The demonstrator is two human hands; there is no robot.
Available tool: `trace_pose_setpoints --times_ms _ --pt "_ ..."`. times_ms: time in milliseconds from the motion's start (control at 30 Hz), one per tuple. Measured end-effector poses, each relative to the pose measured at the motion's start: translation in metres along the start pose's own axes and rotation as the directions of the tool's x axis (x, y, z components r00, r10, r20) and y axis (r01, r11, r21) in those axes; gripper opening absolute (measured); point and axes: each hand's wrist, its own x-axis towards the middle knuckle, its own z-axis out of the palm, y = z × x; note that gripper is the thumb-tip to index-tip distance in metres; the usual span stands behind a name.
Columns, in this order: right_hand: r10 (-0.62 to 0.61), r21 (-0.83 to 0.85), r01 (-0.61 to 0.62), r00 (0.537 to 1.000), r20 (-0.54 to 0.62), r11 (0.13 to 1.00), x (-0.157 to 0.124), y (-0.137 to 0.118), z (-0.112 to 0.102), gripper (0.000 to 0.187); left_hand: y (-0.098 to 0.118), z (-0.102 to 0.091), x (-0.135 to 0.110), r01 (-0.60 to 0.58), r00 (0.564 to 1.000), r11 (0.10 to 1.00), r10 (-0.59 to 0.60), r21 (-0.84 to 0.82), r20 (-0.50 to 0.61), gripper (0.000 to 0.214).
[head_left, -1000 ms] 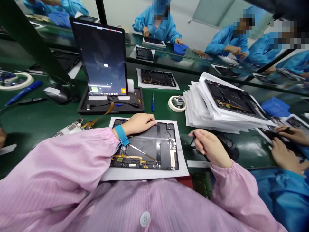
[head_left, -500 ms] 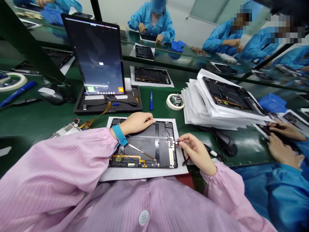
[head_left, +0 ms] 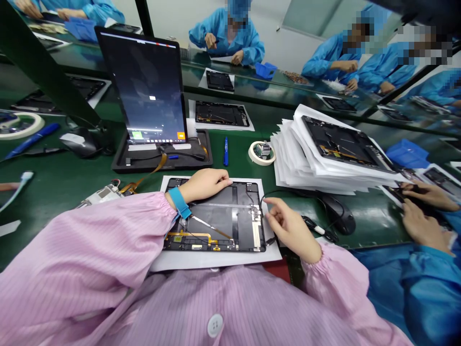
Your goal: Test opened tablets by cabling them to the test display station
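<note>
An opened tablet housing (head_left: 216, 192) lies on white paper (head_left: 216, 262) in front of me, its inner side up, with orange flex cables along the near edge. My left hand (head_left: 205, 183) rests palm down on its far left part, fingers lying loosely at the far edge; a blue wrist strap (head_left: 179, 203) circles that wrist. Beside the right edge, close to a small circuit board (head_left: 256, 212), is my right hand (head_left: 288, 225), thumb and forefinger apart with nothing visible between them. A short black connector (head_left: 270, 241) lies just below its fingers.
A lit tablet screen (head_left: 147, 91) stands in a black tray (head_left: 122, 163). Behind are a blue pen (head_left: 225, 151), a tape roll (head_left: 252, 153) and a paper stack (head_left: 291, 166) bearing another housing (head_left: 345, 142). A mouse (head_left: 338, 214) lies rightward; a co-worker's hands (head_left: 425, 218) are beyond.
My right thumb and forefinger have parted from the small plug they pinched at the housing's right edge. My left hand stays put. A pale cable has come in at the far left.
</note>
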Motion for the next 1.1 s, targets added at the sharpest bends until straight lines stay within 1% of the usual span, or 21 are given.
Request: trace_pose_setpoints --times_ms 67,100,133,200,233,267,333,400,467,567,667,767,867,933,967,1033,1067,1100 --pt "-0.050 -0.091 0.059 0.994 0.093 0.994 0.002 0.002 -0.003 0.022 -0.001 0.001 0.000 -0.002 1.000 1.000 0.002 0.000 -0.003 0.033" --pt "-0.078 -0.132 0.094 0.989 0.124 0.987 0.004 0.002 -0.004 0.019 -0.002 0.002 0.000 -0.004 1.000 1.000 0.004 -0.001 -0.005 0.033" --pt "-0.096 -0.169 0.118 0.987 0.131 0.979 0.005 0.003 -0.004 0.017 -0.002 0.002 0.000 -0.006 1.000 1.000 0.006 -0.001 -0.007 0.034" --pt "-0.095 -0.213 0.109 0.992 0.078 0.971 0.006 0.005 -0.006 0.017 -0.003 0.002 0.000 -0.009 1.000 1.000 0.009 -0.002 -0.010 0.034" --pt "-0.076 -0.199 0.082 0.996 0.041 0.976 0.006 0.006 -0.007 0.017 -0.003 0.002 0.000 -0.010 1.000 1.000 0.010 -0.004 -0.010 0.034" --pt "-0.041 -0.145 0.041 0.999 0.007 0.989 0.005 0.007 -0.008 0.018 -0.003 0.002 0.000 -0.011 1.000 1.000 0.011 -0.007 -0.009 0.034" --pt "0.065 0.081 -0.064 0.998 -0.011 0.995 0.003 0.008 -0.010 0.024 -0.003 0.002 0.000 -0.011 1.000 1.000 0.011 -0.012 -0.007 0.034" --pt "0.160 0.329 -0.168 0.986 0.052 0.929 0.001 0.007 -0.011 0.030 -0.002 0.002 0.000 -0.009 1.000 1.000 0.009 -0.015 -0.006 0.034" --pt "0.200 0.465 -0.235 0.972 0.125 0.853 0.001 0.005 -0.010 0.032 -0.002 0.002 0.000 -0.005 1.000 1.000 0.005 -0.014 -0.007 0.033" --pt "0.173 0.541 -0.230 0.973 0.155 0.809 0.002 0.003 -0.006 0.029 -0.002 0.002 0.000 -0.005 1.000 1.000 0.005 -0.011 -0.006 0.033" --pt "0.167 0.586 -0.207 0.978 0.123 0.783 0.003 0.004 -0.003 0.027 -0.001 0.001 0.000 -0.002 1.000 1.000 0.002 -0.009 -0.005 0.033" --pt "0.186 0.611 -0.213 0.977 0.108 0.763 0.004 0.007 -0.001 0.028 -0.001 0.001 0.000 -0.002 1.000 1.000 0.002 -0.006 -0.001 0.032" --pt "0.226 0.570 -0.255 0.966 0.123 0.781 0.003 0.010 0.000 0.029 -0.001 0.001 0.000 -0.002 1.000 1.000 0.002 -0.005 -0.001 0.032" --pt "0.237 0.499 -0.262 0.965 0.115 0.826 0.002 0.008 0.001 0.028 -0.001 0.001 0.000 0.000 1.000 1.000 0.000 -0.003 -0.001 0.033" --pt "0.222 0.437 -0.240 0.971 0.091 0.867 0.001 0.006 0.001 0.026 -0.001 0.001 0.000 0.000 1.000 1.000 0.000 -0.004 -0.001 0.033" --pt "0.161 0.227 -0.160 0.987 0.015 0.961 -0.002 -0.001 0.003 0.023 -0.001 0.001 0.000 -0.002 1.000 1.000 0.002 -0.007 -0.001 0.032" --pt "0.127 0.088 -0.124 0.992 -0.025 0.988 -0.003 -0.006 0.004 0.024 -0.001 0.001 0.000 -0.003 1.000 1.000 0.003 -0.008 -0.002 0.032" --pt "0.100 -0.051 -0.103 0.993 -0.056 0.993 -0.004 -0.010 0.005 0.025 -0.001 0.001 0.000 -0.002 1.000 1.000 0.002 -0.008 -0.003 0.032"
